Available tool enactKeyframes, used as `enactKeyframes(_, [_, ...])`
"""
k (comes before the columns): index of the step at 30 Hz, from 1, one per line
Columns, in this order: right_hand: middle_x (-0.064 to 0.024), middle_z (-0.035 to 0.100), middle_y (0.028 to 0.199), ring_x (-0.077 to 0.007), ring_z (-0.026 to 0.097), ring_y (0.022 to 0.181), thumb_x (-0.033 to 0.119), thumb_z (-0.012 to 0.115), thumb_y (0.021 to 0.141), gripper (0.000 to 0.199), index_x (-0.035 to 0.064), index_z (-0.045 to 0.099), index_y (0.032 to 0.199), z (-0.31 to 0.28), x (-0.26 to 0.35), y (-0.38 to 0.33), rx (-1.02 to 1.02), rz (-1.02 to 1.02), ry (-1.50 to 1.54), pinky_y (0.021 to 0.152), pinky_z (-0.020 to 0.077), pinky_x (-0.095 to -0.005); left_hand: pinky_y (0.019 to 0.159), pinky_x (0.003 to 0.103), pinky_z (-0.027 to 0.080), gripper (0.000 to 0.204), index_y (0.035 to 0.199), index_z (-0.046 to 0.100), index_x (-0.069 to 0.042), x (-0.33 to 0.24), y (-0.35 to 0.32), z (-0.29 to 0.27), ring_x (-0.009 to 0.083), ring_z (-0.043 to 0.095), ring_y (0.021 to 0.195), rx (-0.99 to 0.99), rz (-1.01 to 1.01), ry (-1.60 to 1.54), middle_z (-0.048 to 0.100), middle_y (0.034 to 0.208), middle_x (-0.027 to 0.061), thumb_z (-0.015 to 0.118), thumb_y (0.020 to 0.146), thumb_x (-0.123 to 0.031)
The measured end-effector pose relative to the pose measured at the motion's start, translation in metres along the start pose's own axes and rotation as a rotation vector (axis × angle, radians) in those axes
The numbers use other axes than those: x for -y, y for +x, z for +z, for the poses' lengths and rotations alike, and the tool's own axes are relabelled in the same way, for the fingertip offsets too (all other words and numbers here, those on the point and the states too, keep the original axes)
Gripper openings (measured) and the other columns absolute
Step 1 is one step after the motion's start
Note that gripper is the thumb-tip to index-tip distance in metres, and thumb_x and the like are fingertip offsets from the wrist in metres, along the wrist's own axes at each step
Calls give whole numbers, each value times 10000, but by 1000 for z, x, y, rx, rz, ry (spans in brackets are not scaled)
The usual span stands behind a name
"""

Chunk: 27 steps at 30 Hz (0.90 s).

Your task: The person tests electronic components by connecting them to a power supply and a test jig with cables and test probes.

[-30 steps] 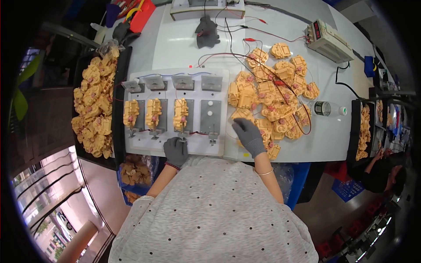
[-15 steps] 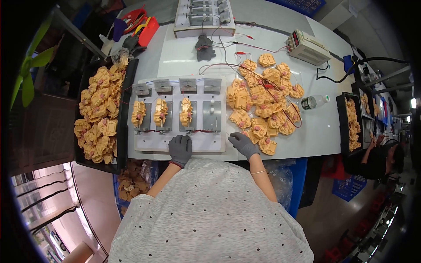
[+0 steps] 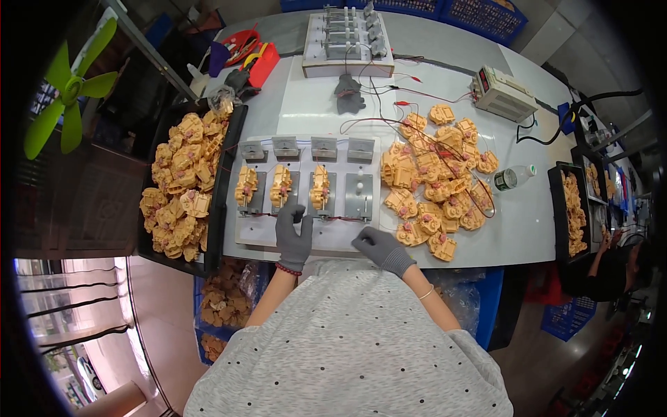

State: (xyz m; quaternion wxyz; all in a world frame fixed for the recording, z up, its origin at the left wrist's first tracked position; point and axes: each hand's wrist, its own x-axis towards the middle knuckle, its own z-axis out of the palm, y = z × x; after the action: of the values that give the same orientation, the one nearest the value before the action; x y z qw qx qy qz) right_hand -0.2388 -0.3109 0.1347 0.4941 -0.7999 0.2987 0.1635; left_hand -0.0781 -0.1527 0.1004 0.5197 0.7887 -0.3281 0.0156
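Observation:
My left hand (image 3: 294, 236), in a grey glove, is over the front of a white test board (image 3: 333, 240). Its fingers are raised with a gap beside the thumb, and nothing shows in them. Just beyond the fingertips a yellow plastic gear housing (image 3: 281, 185) sits in the second station; whether they touch is unclear. More such housings (image 3: 246, 186) (image 3: 320, 186) occupy the first and third stations. The fourth station's grey plate (image 3: 358, 196) is bare. My right hand (image 3: 383, 250), also gloved, rests at the board's front right corner, fingers loosely extended and apparently holding nothing.
A black tray (image 3: 227, 187) heaped with housings stands left; a loose pile (image 3: 438, 181) lies right, with leads across it. Beyond are a plastic bottle (image 3: 513, 178), a power supply (image 3: 501, 94), a second board (image 3: 347, 70) and a red box (image 3: 262, 66). Another person (image 3: 611, 271) is far right.
My left hand has moved forward from the board's front edge toward the second station, its fingers parting. My right hand has shifted left onto the board's corner. The whole view has shifted.

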Motion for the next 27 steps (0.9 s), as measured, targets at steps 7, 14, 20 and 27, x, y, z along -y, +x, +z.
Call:
enactKeyframes(7, [-196, 420, 1261, -305, 493, 1072, 261, 619, 797, 630, 78, 326, 1324, 93, 24, 61, -206, -425, 133, 901, 427, -374, 756, 446, 468, 293, 1067, 557, -166, -12, 83, 28, 326, 604, 873, 771, -51, 653, 603, 948, 162, 502, 839, -342])
enactKeyframes(14, [-128, 575, 969, -316, 536, 930, 186, 573, 783, 261, 81, 562, 1022, 104, 20, 69, -506, -506, 99, 824, 432, -406, 730, 442, 462, 233, 1005, 562, -191, 2, 81, 47, 338, 597, 832, 747, -44, 745, 607, 856, 151, 542, 801, -303])
enactKeyframes(20, [-125, 586, 932, -313, 539, 908, 140, 583, 763, 236, 90, 584, 993, 108, 33, 68, -595, -448, 63, 804, 434, -403, 722, 438, 476, 242, 1013, 562, -189, 1, 82, 41, 329, 610, 854, 769, -73, 746, 569, 984, 159, 532, 790, -279])
enactKeyframes(27, [-112, 599, 880, -304, 551, 867, 85, 601, 740, 207, 79, 593, 947, 107, 36, 68, -677, -440, -5, 773, 433, -386, 734, 465, 472, 305, 983, 577, -182, -1, 85, 29, 359, 603, 859, 744, -70, 580, 558, 1015, 179, 497, 787, -402])
